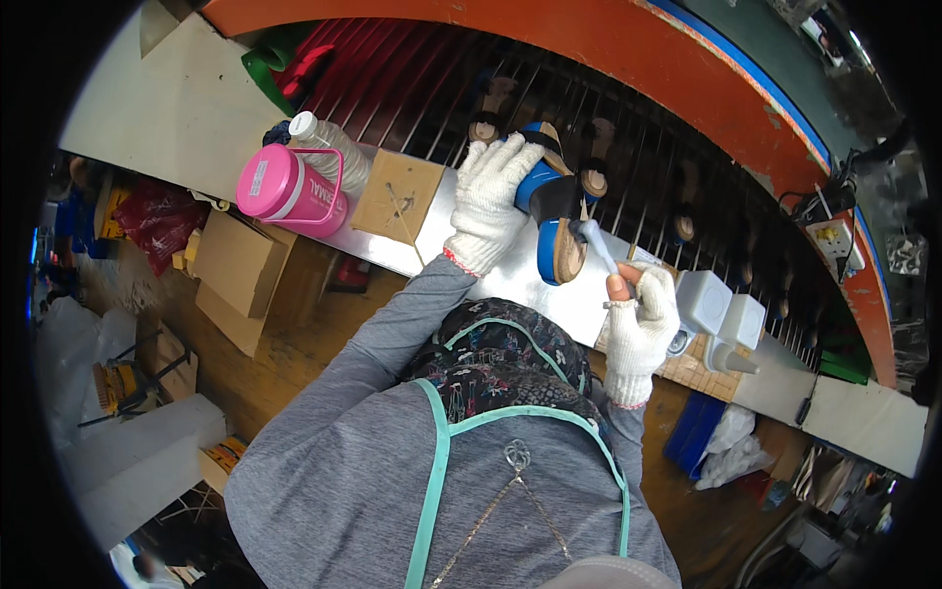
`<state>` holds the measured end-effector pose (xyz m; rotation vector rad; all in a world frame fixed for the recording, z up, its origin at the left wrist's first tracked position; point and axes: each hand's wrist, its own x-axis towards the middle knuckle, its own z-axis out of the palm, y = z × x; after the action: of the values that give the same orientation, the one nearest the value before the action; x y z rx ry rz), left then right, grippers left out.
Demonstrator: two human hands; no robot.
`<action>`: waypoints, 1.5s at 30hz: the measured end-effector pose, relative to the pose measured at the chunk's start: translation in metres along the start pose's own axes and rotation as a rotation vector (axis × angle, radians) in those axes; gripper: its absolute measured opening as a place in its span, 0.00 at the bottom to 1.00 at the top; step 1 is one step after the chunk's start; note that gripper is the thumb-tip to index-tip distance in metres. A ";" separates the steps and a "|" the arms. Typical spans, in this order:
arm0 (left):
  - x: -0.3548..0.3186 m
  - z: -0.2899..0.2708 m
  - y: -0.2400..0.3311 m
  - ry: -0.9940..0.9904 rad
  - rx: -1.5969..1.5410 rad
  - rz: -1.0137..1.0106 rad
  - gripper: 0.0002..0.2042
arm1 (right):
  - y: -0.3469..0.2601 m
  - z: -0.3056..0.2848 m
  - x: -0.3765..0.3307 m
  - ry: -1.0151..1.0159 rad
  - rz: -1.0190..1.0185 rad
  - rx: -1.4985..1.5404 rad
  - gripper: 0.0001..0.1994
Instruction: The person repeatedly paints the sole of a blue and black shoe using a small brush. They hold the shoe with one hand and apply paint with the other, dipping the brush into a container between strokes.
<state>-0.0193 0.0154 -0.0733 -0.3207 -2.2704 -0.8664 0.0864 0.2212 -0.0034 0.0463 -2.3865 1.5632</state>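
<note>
My left hand [488, 196], in a white knit glove, is closed on a sandal [562, 253] with a blue body, black straps and a tan sole edge. The sandal is held over the front ledge of the rack. In my right hand [643, 319], also gloved but with bare fingertips, is a small brush [599, 247] with a pale handle. Its dark tip is at the near end of the sandal, and I cannot tell whether it touches. Just right of that hand stand white plastic containers [705, 300].
A rack of metal rods [628, 187] carrying more shoes runs along the far side, under an orange frame [589, 51]. On the ledge to the left are a pink jug [294, 191], a clear bottle [334, 147] and a cardboard square with a thin stick [397, 196]. A cardboard box [240, 265] lies farther left.
</note>
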 end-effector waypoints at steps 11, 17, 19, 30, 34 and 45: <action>0.013 -0.013 0.020 -0.468 -0.474 -0.469 0.28 | 0.009 -0.007 0.032 -0.091 -0.209 0.019 0.10; 0.029 -0.040 0.038 -0.944 -0.456 -0.586 0.38 | 0.006 -0.016 0.063 -0.137 -0.259 0.009 0.10; 0.034 -0.047 0.041 -1.031 -0.615 -0.635 0.40 | 0.007 -0.016 0.069 -0.157 -0.281 0.018 0.10; 0.025 -0.049 0.042 -1.235 -1.253 -0.997 0.31 | 0.025 -0.021 0.079 -0.227 -0.357 -0.015 0.10; 0.025 -0.042 0.043 -1.345 -1.207 -0.921 0.33 | 0.029 -0.032 0.080 -0.315 -0.328 0.053 0.10; -0.002 -0.005 0.016 -1.193 -1.241 -0.743 0.26 | 0.125 -0.091 -0.028 0.037 0.244 0.025 0.09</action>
<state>-0.0078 0.0245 -0.0641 -0.6417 -2.4321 -3.1170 0.1104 0.3510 -0.0890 -0.2756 -2.4177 1.6814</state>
